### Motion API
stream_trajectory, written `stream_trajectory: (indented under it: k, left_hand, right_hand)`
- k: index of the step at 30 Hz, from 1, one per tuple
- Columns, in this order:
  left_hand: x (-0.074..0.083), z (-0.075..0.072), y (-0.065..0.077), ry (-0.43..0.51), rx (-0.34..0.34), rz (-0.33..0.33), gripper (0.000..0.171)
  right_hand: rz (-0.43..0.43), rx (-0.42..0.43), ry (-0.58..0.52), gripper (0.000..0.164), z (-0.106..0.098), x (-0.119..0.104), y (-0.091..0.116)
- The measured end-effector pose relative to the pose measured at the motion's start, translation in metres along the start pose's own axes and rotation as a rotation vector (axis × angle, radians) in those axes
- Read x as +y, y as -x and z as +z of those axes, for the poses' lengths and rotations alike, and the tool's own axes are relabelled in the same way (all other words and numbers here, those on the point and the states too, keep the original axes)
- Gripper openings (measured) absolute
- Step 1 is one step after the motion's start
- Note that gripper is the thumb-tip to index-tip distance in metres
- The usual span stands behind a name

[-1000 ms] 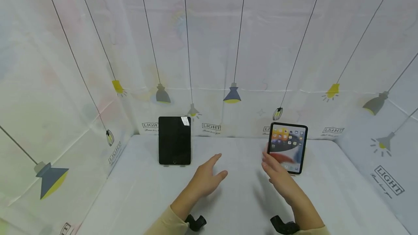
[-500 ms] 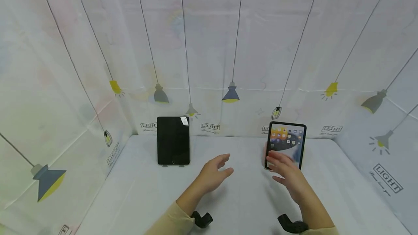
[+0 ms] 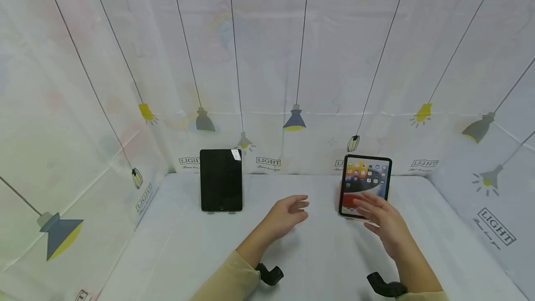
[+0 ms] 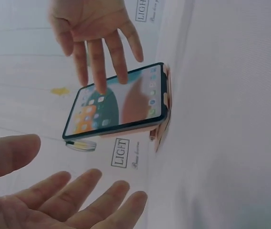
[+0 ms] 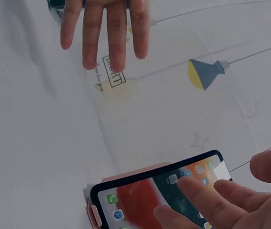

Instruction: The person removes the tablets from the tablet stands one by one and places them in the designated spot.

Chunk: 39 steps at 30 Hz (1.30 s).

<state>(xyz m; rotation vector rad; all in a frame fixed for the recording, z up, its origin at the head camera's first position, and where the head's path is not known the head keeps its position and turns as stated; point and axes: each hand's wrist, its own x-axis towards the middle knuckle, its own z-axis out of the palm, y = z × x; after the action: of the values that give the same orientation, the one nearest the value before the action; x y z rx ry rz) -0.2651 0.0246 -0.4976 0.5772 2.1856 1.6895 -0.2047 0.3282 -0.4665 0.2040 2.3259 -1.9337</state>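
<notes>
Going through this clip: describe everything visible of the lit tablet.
The lit tablet is slim, with rounded corners and a black border around a glossy screen showing rows of app icons over an orange, dark and red wallpaper. It stands in portrait, leaning back on a pinkish stand whose small lips hold its lower edge, at the back right of the white tabletop. The right hand partly covers it; whether fingertips touch is unclear.

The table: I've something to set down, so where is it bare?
Bare: between the black tablet and the lit tablet, beyond the left hand; before the black tablet, left of that hand; right of the lit tablet, toward the curtain. Crowded: before the lit tablet, where the right hand is.
</notes>
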Motion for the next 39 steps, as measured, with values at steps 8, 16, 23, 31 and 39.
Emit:
stream_trajectory:
  k: [8, 16, 23, 31, 39]
  left_hand:
    - [0.002, 0.007, -0.015, 0.131, -0.077, -0.047, 0.043]
    - [0.006, 0.012, -0.034, 0.317, -0.129, -0.069, 0.041]
    - [0.010, 0.013, -0.045, 0.357, -0.153, -0.073, 0.041]
    - [0.010, 0.014, -0.060, 0.370, -0.119, -0.092, 0.042]
    - [0.015, 0.019, -0.072, 0.402, -0.101, -0.097, 0.043]
  right_hand:
    - [0.004, 0.041, -0.043, 0.072, -0.014, 0.004, 0.000]
    - [-0.042, 0.005, -0.092, 0.056, -0.040, 0.007, -0.001]
    - [-0.074, -0.032, -0.143, 0.076, -0.058, 0.006, -0.005]
    - [-0.093, -0.060, -0.212, 0.063, -0.075, 0.003, -0.011]
    - [-0.104, 0.004, -0.137, 0.078, -0.086, 0.002, -0.019]
